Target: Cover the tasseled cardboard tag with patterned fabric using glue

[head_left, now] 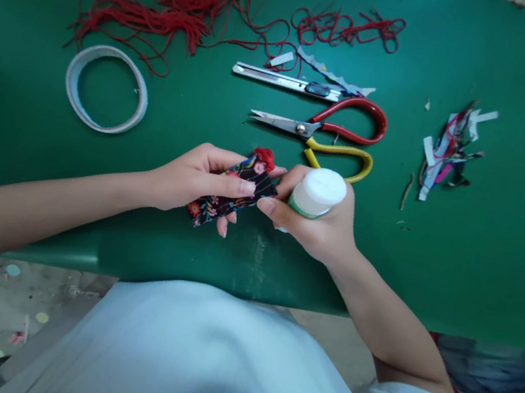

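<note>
Left hand point(194, 178) covers the floral fabric piece point(236, 188) (pattern half hidden).

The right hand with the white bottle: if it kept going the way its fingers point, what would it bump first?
Probably the flowered fabric piece held by the left hand; the right hand points left, fingertips nearly touching it.

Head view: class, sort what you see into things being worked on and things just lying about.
In hand:
left hand holds floral fabric piece
right hand holds white bottle

Lying about:
scissors
utility knife
tape roll
red thread
scrap pile
</note>
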Demonstrator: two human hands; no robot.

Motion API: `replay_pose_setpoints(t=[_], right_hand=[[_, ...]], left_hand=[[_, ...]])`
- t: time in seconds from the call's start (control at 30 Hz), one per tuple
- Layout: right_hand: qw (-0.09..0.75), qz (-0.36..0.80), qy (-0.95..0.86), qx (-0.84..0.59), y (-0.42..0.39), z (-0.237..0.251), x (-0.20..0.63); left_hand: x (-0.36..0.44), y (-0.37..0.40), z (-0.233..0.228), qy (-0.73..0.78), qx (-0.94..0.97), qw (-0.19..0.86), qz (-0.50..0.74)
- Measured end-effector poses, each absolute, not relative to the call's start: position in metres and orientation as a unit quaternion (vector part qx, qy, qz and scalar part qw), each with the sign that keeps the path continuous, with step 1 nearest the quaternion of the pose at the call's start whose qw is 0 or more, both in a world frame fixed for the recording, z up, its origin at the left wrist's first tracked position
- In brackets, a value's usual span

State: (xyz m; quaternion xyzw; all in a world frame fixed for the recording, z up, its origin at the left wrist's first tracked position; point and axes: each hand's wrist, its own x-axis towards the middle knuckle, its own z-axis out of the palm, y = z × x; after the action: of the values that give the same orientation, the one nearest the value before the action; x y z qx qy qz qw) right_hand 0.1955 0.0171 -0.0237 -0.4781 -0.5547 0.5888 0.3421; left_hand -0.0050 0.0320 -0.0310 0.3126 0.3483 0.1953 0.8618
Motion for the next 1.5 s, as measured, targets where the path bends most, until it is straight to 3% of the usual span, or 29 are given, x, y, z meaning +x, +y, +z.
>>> replay_pose_setpoints(t=[1.0, 1.5], right_hand=[[0.318, 0.648, -0.516, -0.461, 0.019, -0.023, 0.2], [0.338, 0.561, -0.554, -0.513, 0.013, -0.023, 0.19]], left_hand=[[-0.003, 0.029, -0.03, 0.351, 0.354, 0.842, 0.208], [0.0, 0.03, -0.027, 0.38, 0.349, 0.832, 0.205]])
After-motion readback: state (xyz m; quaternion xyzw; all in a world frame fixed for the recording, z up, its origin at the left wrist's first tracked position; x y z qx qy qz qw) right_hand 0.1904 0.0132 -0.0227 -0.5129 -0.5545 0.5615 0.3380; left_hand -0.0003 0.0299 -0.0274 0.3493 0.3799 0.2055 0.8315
